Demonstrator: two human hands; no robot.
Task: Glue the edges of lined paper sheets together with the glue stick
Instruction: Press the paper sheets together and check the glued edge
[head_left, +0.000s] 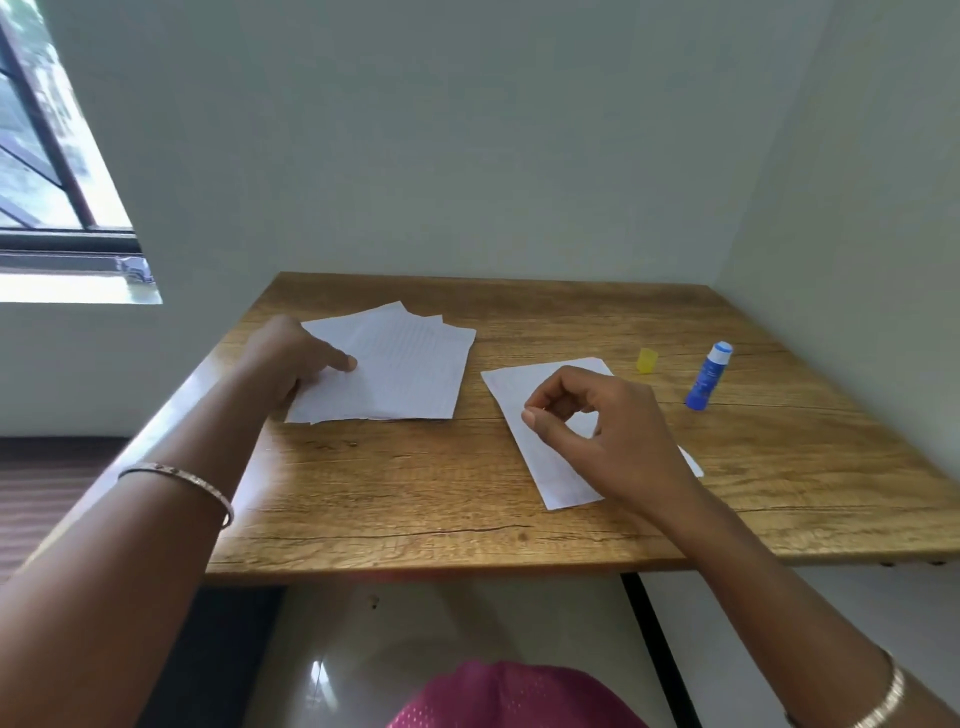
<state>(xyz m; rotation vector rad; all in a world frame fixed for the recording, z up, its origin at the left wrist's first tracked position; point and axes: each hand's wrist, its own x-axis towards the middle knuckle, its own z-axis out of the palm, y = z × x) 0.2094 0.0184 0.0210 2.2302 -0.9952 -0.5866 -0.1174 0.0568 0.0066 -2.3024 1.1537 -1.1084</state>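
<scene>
Pink cloth (498, 696): nearest to us, at the bottom edge of the view, below the near edge of the tabletop (415, 493).
Bracelets: we note one thin band on the left wrist (182, 480) and one on the right wrist (883, 701).
Left hand (291, 358): it reaches to the far left of the tabletop. The thumb lies on top of the stack of sheets and the fingers (288, 395) curl at its near-left edge, so we read it as pinching that edge.
Stack of sheets (410, 369): several white lined sheets, loosely fanned with the corners out of line, flat on the wood on the left half.
Right hand (597, 431): it is over the single sheet with the fingers curled in, thumb and forefinger forming a ring. We see nothing held between them. Whether the fingertips touch the paper we cannot tell.
Single sheet (511, 387): one lined sheet lying slantwise, right of the stack and apart from it, partly covered by the right hand.
Glue stick (707, 376): blue body with a white end, uncapped, well right of the single sheet. We cannot tell if it is standing or lying.
Yellow cap (647, 360): on the wood between the single sheet and the glue stick.
Window (47, 156): upper left, dark frame.
</scene>
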